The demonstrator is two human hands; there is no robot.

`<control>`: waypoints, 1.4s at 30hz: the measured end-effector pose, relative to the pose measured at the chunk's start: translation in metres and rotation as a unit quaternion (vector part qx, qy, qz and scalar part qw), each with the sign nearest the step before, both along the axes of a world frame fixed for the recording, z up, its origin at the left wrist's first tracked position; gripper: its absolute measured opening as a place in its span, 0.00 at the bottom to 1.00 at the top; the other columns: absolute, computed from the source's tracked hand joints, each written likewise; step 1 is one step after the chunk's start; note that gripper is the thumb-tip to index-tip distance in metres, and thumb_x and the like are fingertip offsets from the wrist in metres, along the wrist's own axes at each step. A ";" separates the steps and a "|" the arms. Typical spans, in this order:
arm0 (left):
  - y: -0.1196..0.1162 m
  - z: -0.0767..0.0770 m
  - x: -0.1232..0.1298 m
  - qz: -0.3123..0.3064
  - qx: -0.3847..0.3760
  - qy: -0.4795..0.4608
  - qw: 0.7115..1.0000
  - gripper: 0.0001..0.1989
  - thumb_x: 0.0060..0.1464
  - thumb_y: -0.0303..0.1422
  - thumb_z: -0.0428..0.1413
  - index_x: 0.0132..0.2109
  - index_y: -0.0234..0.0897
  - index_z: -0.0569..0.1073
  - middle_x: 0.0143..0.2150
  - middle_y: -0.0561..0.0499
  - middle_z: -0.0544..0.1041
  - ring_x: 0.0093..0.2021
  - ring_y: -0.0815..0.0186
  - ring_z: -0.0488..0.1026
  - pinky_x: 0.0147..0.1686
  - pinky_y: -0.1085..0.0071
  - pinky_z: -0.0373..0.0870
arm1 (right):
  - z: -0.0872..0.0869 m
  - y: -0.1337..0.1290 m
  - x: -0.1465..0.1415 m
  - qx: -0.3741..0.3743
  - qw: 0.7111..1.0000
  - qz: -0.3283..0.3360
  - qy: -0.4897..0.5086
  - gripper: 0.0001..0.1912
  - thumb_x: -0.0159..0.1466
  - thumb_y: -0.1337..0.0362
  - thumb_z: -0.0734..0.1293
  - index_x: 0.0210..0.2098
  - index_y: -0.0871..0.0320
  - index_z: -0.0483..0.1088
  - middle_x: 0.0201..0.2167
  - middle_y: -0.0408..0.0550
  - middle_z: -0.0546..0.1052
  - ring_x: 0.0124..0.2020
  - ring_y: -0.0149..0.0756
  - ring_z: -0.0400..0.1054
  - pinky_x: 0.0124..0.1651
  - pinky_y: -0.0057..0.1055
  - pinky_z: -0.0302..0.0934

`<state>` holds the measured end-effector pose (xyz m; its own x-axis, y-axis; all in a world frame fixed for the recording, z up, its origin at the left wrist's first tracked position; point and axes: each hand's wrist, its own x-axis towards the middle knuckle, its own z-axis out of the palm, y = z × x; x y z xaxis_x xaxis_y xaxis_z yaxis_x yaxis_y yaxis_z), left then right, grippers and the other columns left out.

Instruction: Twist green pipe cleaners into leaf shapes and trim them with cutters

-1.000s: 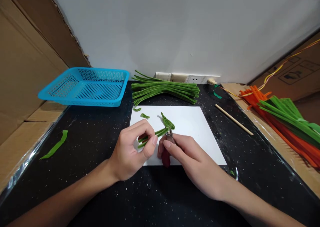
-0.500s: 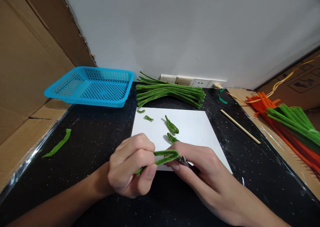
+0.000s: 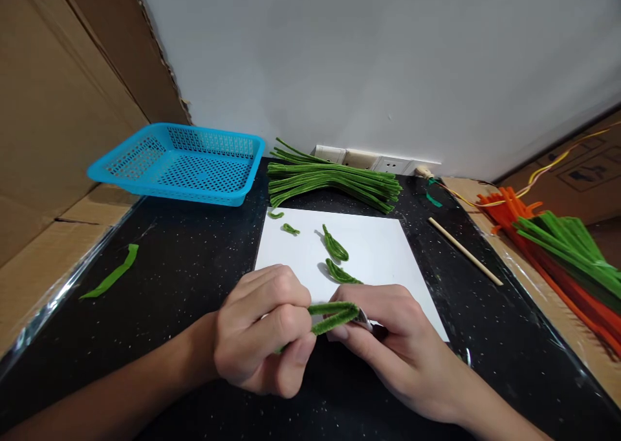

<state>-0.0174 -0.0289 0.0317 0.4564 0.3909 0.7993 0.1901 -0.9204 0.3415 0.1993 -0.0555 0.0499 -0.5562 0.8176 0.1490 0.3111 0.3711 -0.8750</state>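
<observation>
My left hand (image 3: 264, 331) is closed around a green pipe cleaner (image 3: 334, 315), which is doubled over into a narrow loop with its fold pointing right. At that fold, my right hand (image 3: 388, 337) grips a metal tool (image 3: 363, 319). Only a shiny part of the tool shows, and my fingers hide its kind. Beyond my hands, two leaf-shaped pieces of bent pipe cleaner, one upper (image 3: 334, 244) and one lower (image 3: 341, 272), lie on a white sheet (image 3: 383, 253). A small twisted green piece (image 3: 291, 229) and a short curved scrap (image 3: 276, 215) are near its left corner.
Behind the sheet lies a bundle of green pipe cleaners (image 3: 334, 182). A blue basket (image 3: 194, 198) stands back left, near a green strip (image 3: 114, 273). To the right are a wooden stick (image 3: 466, 251), orange (image 3: 509, 211) and bright green bundles (image 3: 567, 240), and a plugged-in cable (image 3: 456, 192).
Both hands and the looped pipe cleaner have shifted slightly right and down in view. More of the lower leaf shape shows now. The view itself has tilted a little.
</observation>
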 end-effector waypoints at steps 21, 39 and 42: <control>-0.004 -0.001 -0.005 -0.013 0.021 0.017 1.000 0.07 0.60 0.22 0.53 0.37 0.39 0.67 0.28 0.50 0.71 0.26 0.65 0.70 0.24 0.67 0.74 | -0.008 0.008 0.003 -0.081 0.990 0.093 0.075 0.28 0.75 0.47 0.64 0.23 0.58 0.66 0.22 0.42 0.66 0.25 0.30 0.58 0.30 0.30 0.53; -0.002 -0.005 -0.003 -0.038 0.052 -0.008 0.998 0.08 0.64 0.23 0.49 0.35 0.36 0.68 0.28 0.49 0.69 0.27 0.66 0.65 0.23 0.67 0.69 | -0.019 0.005 0.001 -0.151 0.968 0.138 0.146 0.30 0.73 0.45 0.67 0.22 0.58 0.61 0.20 0.40 0.62 0.24 0.28 0.54 0.30 0.29 0.52; -0.002 -0.007 -0.002 -0.034 0.054 -0.012 0.998 0.08 0.64 0.23 0.49 0.35 0.37 0.68 0.28 0.49 0.68 0.27 0.66 0.65 0.22 0.67 0.68 | -0.023 0.002 -0.002 -0.166 0.966 0.120 0.158 0.27 0.69 0.49 0.72 0.23 0.59 0.64 0.19 0.38 0.62 0.24 0.27 0.53 0.28 0.27 0.52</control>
